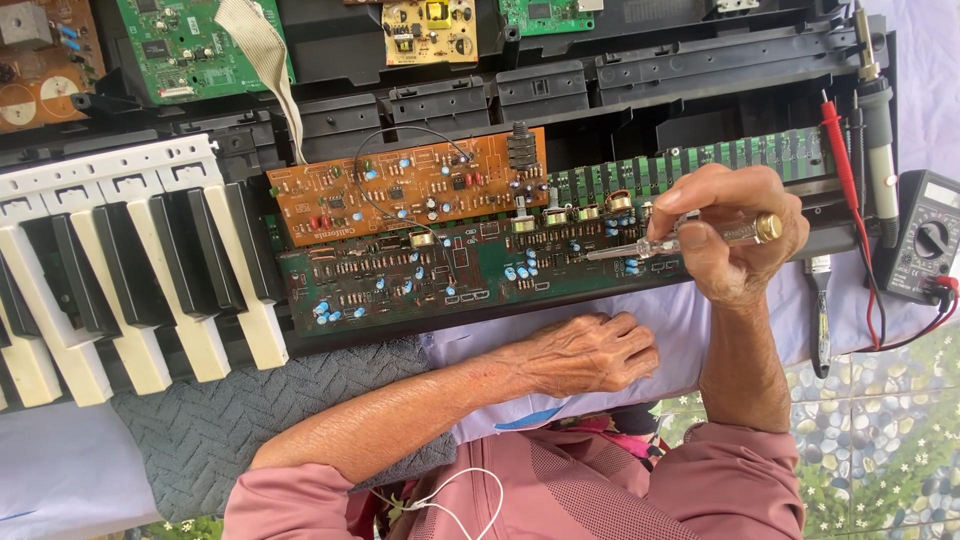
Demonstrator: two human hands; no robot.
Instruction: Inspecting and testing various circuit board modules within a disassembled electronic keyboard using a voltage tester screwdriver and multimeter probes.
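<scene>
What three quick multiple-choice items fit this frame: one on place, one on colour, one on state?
1. Where is the multimeter?
A right edge
B on the keys
C in the lap

2. What colour is the small board above the dark green board?
A blue
B orange
C white

3. What is the right hand doing?
A lying flat
B gripping a screwdriver
C empty

Key: 1 A, it sits beside the casing at right. 2 B, its face is orange. 3 B, fingers wrap the handle; the left hand rests on cloth.

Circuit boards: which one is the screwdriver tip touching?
The long dark green board along the keyboard's front edge; the screwdriver in the right hand points onto it, not the orange board behind.
</scene>
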